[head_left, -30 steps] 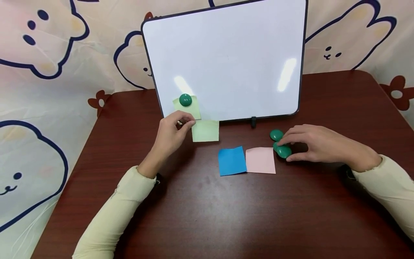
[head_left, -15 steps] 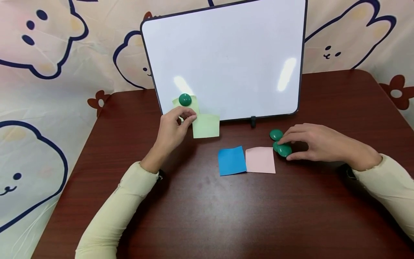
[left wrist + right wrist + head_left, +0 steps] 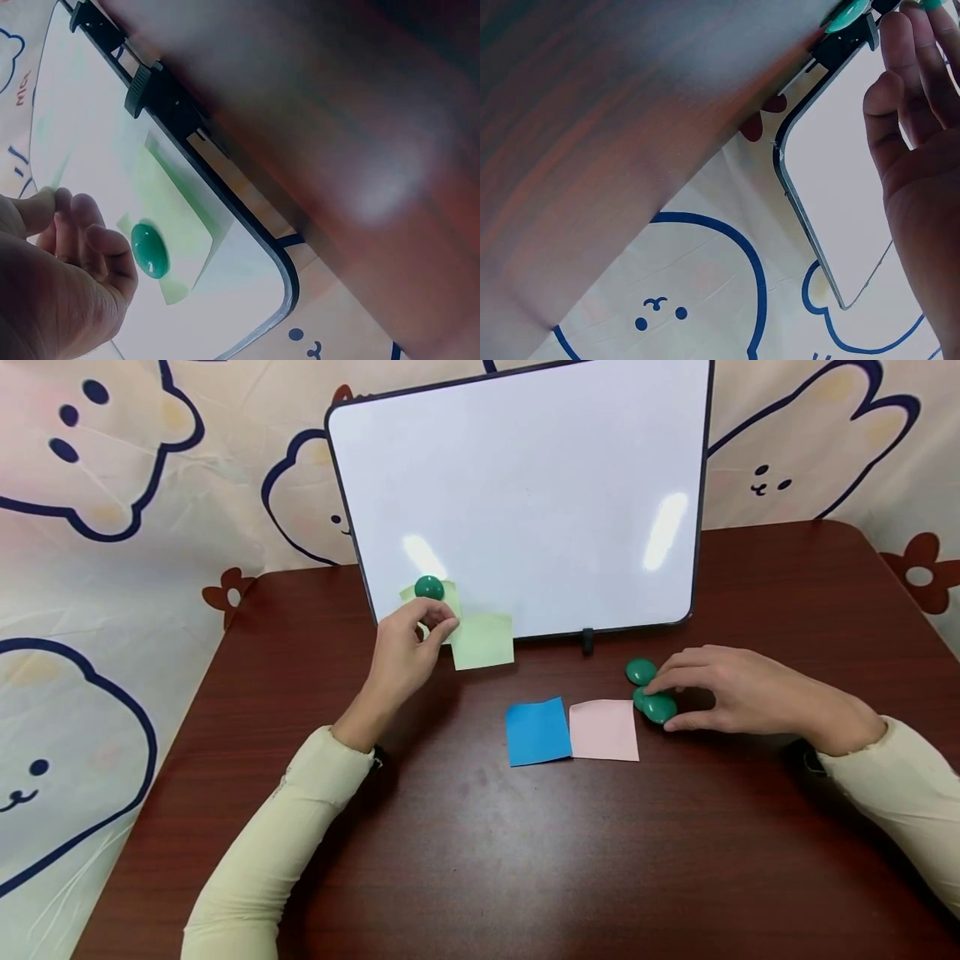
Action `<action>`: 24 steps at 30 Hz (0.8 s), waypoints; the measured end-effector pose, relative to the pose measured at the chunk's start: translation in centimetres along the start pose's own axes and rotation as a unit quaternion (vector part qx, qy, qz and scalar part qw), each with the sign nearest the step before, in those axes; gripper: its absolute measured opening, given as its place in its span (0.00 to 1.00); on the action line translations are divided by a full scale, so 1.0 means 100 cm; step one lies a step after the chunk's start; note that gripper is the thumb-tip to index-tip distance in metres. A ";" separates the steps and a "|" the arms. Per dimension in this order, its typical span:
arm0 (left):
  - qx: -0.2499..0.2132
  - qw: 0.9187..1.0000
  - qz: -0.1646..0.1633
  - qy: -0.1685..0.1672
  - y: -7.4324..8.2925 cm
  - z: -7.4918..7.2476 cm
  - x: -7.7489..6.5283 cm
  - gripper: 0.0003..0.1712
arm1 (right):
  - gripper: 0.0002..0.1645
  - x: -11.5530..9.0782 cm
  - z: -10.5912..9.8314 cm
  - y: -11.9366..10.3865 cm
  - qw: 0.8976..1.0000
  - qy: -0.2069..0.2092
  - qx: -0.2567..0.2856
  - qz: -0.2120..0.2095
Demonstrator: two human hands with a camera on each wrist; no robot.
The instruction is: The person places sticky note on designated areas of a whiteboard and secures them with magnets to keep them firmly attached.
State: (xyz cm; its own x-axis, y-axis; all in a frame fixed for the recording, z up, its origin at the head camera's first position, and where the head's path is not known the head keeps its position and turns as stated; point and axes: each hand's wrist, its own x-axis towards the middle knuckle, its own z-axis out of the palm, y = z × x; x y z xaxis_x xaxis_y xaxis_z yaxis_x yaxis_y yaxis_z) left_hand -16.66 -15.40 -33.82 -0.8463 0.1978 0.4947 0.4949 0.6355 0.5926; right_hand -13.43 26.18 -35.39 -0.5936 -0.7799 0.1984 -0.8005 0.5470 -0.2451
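My left hand pinches a pale green sticky note by its left side, held over the lower edge of the whiteboard. Close above those fingers, a round green magnet sits on another pale green note on the board; both show in the left wrist view, beside the curled fingers. On the table at right, my right hand has its fingertips and thumb around a green magnet. A second magnet is partly hidden under the fingers, and a third magnet lies just behind.
A blue sticky note and a pink sticky note lie side by side on the dark wood table. Black clamps hold the board's lower edge. A cartoon-printed cloth hangs behind the table.
My left hand has risen slightly and shifted a little right, carrying the green note up so it overlaps the board's lower edge more. My right hand stays at the magnets.
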 end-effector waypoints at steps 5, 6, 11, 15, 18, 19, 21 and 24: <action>0.006 1.000 0.003 -0.001 -0.001 0.002 0.003 0.06 | 0.27 0.000 -0.001 0.000 1.000 0.003 -0.001 -0.002; 0.007 1.000 0.004 -0.001 -0.001 0.002 0.004 0.06 | 0.27 0.000 -0.001 0.000 1.000 0.004 -0.001 -0.003; 0.011 1.000 0.008 -0.003 0.002 0.003 0.006 0.08 | 0.28 0.002 -0.002 0.001 1.000 0.008 -0.005 -0.009; 0.010 1.000 0.011 -0.003 0.002 0.005 0.008 0.08 | 0.28 0.001 -0.002 0.001 1.000 0.006 -0.003 -0.005; 0.009 1.000 0.011 -0.004 0.000 0.007 0.010 0.09 | 0.27 -0.001 -0.002 0.001 1.000 0.001 0.002 0.001; 0.008 1.000 0.012 -0.005 0.001 0.008 0.010 0.09 | 0.27 -0.001 -0.002 0.001 1.000 -0.001 0.002 0.003; 0.009 1.000 0.014 -0.006 0.001 0.008 0.010 0.09 | 0.27 -0.002 -0.002 0.001 1.000 -0.004 0.003 0.007; 0.013 1.000 0.019 -0.004 0.000 0.009 0.011 0.09 | 0.27 -0.001 -0.002 0.001 1.000 -0.007 0.000 0.011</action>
State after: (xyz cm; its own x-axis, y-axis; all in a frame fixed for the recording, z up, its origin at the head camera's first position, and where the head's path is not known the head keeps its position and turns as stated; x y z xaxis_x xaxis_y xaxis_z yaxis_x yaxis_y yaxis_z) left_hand -17.75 -14.46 -33.86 -0.8287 0.2280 0.5111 0.5215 0.6462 0.5573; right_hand -13.45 26.41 -35.27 -0.6100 -0.7717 0.1799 -0.7871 0.5640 -0.2496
